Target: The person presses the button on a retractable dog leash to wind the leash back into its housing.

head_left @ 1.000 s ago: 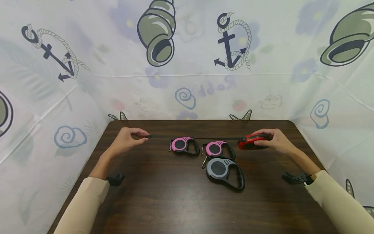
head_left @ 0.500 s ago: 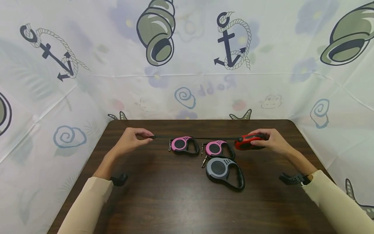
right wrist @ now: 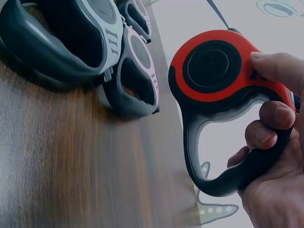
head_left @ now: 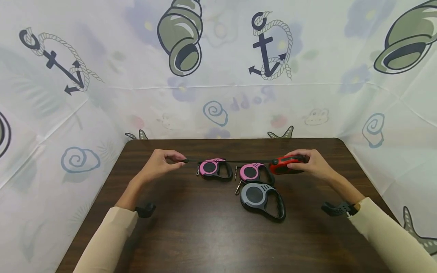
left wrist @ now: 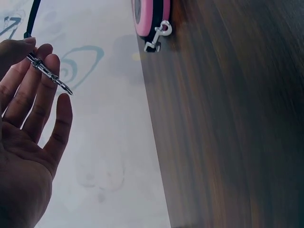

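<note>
My right hand (head_left: 313, 165) grips the black handle of a red retractable dog leash (right wrist: 211, 71), its fingers curled through the loop and its thumb on the red casing. From the casing a thin black strap (left wrist: 32, 18) runs taut to the left across the back of the table. My left hand (head_left: 159, 164) pinches the strap's end between thumb and fingers. The silver clip (left wrist: 50, 74) hangs free along the fingers in the left wrist view. Below the strap lie two pink retractable leashes, one on the left (head_left: 209, 168) and one in the middle (head_left: 250, 172).
A larger grey retractable leash (head_left: 256, 194) lies in front of the middle pink one, close against it. All rest on a dark brown wooden table (head_left: 191, 235). A white patterned cloth (head_left: 218, 76) hangs behind and at both sides.
Both hands have moved toward each other, the left rightward and the right slightly leftward, so the stretch of strap between them is shorter. The leashes on the table have stayed put.
</note>
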{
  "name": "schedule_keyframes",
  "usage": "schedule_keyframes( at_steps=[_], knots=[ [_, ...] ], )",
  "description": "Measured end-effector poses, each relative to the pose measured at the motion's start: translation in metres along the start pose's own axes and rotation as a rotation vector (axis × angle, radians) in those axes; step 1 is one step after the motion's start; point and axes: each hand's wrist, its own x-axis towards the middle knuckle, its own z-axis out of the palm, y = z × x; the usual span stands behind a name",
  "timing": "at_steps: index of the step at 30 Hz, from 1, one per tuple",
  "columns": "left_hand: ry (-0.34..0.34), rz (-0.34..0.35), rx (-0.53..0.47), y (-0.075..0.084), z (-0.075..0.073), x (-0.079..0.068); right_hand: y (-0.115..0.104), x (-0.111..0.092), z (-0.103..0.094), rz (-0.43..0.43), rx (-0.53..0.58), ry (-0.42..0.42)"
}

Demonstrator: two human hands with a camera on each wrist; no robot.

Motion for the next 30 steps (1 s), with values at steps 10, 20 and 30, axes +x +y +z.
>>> schedule_keyframes(
  at_steps=[10, 20, 30],
  knots=[
    [-0.012, 0.035, 0.01, 0.01, 0.012, 0.004, -0.003, 0.005, 0.012, -0.027, 0.02, 0.004],
    [-0.052, 0.04, -0.011, 0.019, 0.022, 0.009, -0.009, 0.008, 0.027, -0.041, 0.076, -0.003],
    [-0.096, 0.061, -0.033, 0.028, 0.038, 0.011, -0.017, 0.008, 0.041, -0.074, 0.106, -0.009]
  ],
)
